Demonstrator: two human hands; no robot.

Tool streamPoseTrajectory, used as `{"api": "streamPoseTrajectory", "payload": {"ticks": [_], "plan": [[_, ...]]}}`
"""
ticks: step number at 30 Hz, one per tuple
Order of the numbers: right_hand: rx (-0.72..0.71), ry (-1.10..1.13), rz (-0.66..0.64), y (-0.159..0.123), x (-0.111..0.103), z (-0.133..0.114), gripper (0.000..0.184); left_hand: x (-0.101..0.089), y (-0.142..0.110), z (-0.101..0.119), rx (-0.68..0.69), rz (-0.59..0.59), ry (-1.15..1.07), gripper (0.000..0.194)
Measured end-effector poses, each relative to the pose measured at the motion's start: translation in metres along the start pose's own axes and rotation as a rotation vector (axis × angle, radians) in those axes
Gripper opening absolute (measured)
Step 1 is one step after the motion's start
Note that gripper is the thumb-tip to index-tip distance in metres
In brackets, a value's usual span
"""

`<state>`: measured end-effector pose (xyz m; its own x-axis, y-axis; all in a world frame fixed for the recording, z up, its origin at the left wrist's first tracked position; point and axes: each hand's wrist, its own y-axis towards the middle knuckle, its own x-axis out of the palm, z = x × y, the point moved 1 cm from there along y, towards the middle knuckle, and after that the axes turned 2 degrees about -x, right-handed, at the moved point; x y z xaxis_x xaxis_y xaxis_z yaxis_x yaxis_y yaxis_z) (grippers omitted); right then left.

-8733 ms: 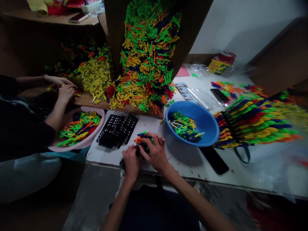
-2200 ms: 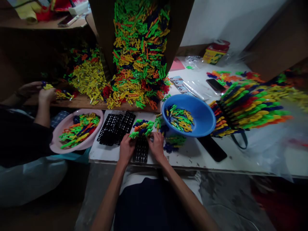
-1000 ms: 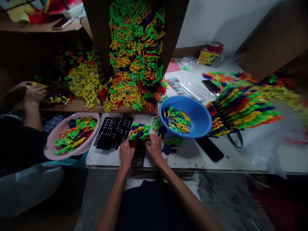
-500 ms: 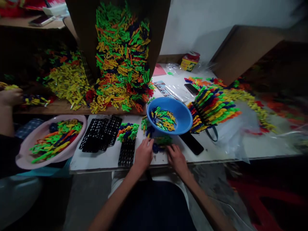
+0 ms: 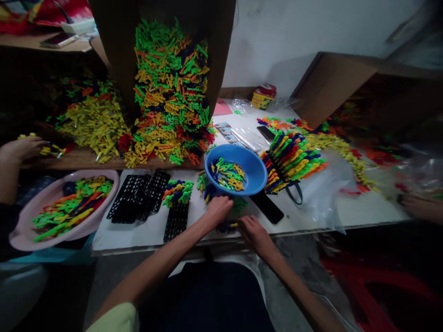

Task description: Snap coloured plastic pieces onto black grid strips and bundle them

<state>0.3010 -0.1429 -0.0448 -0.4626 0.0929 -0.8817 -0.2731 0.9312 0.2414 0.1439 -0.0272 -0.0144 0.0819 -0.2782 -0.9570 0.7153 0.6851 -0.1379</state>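
My left hand (image 5: 220, 209) is at the front of the blue basin (image 5: 258, 171), fingers drawn together over small green plastic pieces (image 5: 239, 204). What its fingertips hold, if anything, is hidden. My right hand (image 5: 256, 234) is lower and to the right, its fingers curled at the end of a small blue-and-yellow plastic piece (image 5: 230, 226) near the table's front edge. Green and yellow pieces lie inside the basin. Left of my hands, a black perforated tray (image 5: 176, 225) carries a cluster of upright coloured pieces (image 5: 177, 192).
Stacked black trays (image 5: 129, 198) and a pink basin (image 5: 19, 230) are on the left. A black phone (image 5: 268, 207) and a bundle of coloured pieces (image 5: 297, 157) are right of the blue basin. Other people's hands show at the left (image 5: 26, 148) and right (image 5: 420, 206) edges.
My left hand has moved up and right toward the blue basin's front rim. My right hand stays low on the table. The view has shifted slightly, and a co-worker's hand now shows at the right.
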Motion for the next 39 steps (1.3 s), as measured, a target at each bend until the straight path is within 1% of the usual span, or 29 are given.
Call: {"api": "streamPoseTrajectory", "payload": {"ticks": [2,4,6,8,10,11,13,14,16,17,19,20,22,23,25,27,29,31,33,36,39], "plan": [[0.060,0.116,0.053,-0.016,-0.006,0.002,0.018,0.001,0.008,0.004,-0.027,-0.012,-0.013,0.024],[0.163,0.227,0.149,-0.031,-0.008,0.003,0.020,0.001,0.012,0.009,-0.062,-0.016,-0.028,0.023],[0.295,0.330,0.253,-0.042,-0.006,0.001,0.023,0.000,0.013,0.013,-0.098,-0.013,-0.043,0.021],[0.422,0.432,0.350,-0.045,0.001,-0.007,0.026,-0.002,0.008,0.015,-0.141,0.000,-0.053,0.022],[0.503,0.526,0.473,-0.040,0.009,-0.019,0.029,-0.004,-0.007,0.013,-0.194,0.025,-0.049,0.026],[0.527,0.560,0.538,-0.034,0.015,-0.027,0.030,-0.004,-0.018,0.011,-0.229,0.061,-0.066,0.027],[0.544,0.615,0.629,-0.018,0.027,-0.044,0.029,-0.004,-0.051,0.002,-0.314,0.197,-0.178,0.024],[0.537,0.640,0.637,-0.008,0.034,-0.053,0.029,-0.003,-0.071,-0.004,-0.360,0.296,-0.284,0.020],[0.498,0.681,0.580,0.015,0.049,-0.072,0.028,0.003,-0.111,-0.018,-0.451,0.482,-0.530,0.013],[0.467,0.700,0.543,0.028,0.057,-0.081,0.029,0.007,-0.130,-0.026,-0.512,0.559,-0.648,0.011],[0.404,0.742,0.477,0.054,0.072,-0.097,0.030,0.017,-0.158,-0.041,-0.642,0.683,-0.850,0.015],[0.377,0.768,0.450,0.067,0.079,-0.104,0.029,0.021,-0.167,-0.048,-0.699,0.738,-0.925,0.019],[0.346,0.815,0.382,0.090,0.091,-0.115,0.027,0.029,-0.175,-0.059,-0.798,0.847,-1.006,0.026],[0.339,0.823,0.349,0.099,0.096,-0.118,0.025,0.031,-0.175,-0.063,-0.827,0.895,-1.008,0.028],[0.326,0.801,0.303,0.112,0.104,-0.121,0.023,0.030,-0.170,-0.070,-0.816,0.951,-0.928,0.026],[0.307,0.749,0.287,0.117,0.109,-0.121,0.022,0.026,-0.163,-0.074,-0.751,0.929,-0.757,0.022],[0.290,0.690,0.287,0.117,0.113,-0.118,0.021,0.021,-0.157,-0.076,-0.718,0.855,-0.564,0.020],[0.270,0.639,0.296,0.115,0.115,-0.116,0.021,0.019,-0.152,-0.077,-0.754,0.758,-0.396,0.021],[0.236,0.604,0.292,0.113,0.115,-0.114,0.020,0.019,-0.148,-0.077,-0.802,0.650,-0.281,0.022],[0.193,0.575,0.268,0.113,0.114,-0.113,0.019,0.019,-0.144,-0.076,-0.856,0.516,-0.243,0.023],[0.175,0.561,0.244,0.115,0.113,-0.111,0.019,0.016,-0.142,-0.078,-0.910,0.437,-0.289,0.027]]}}
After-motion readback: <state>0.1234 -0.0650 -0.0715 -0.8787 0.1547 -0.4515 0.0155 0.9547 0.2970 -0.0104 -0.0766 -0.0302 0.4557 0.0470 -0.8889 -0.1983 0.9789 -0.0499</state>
